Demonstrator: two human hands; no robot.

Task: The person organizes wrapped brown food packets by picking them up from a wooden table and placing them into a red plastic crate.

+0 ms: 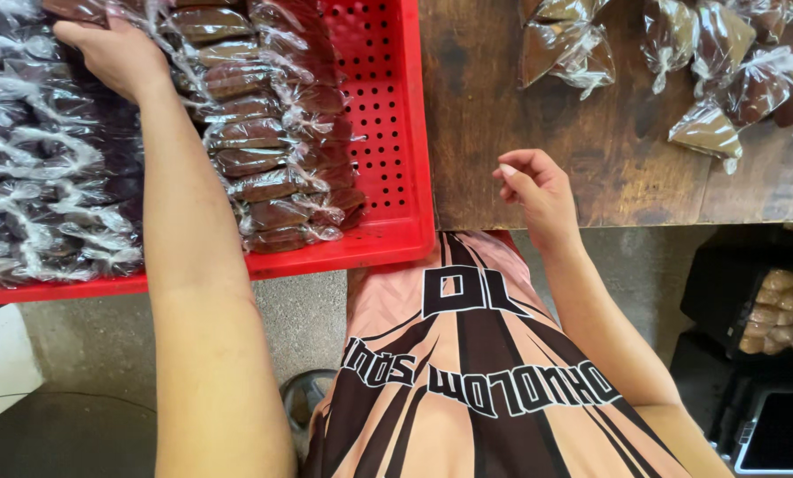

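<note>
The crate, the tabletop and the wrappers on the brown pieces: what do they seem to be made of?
Crate: likely moulded plastic; uniform glossy red, regular punched holes. Tabletop: wood, dark brown with visible grain and worn patches. Wrappers: thin clear plastic film; crinkled, shiny, twisted ends. The left hand rests on them.

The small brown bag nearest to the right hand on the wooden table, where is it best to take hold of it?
Probably at its twisted plastic tail, which points toward the table's near edge. The right hand, empty, could come from that edge and pinch it. The bag lies flat, its filled body wider and harder to pinch.
</note>
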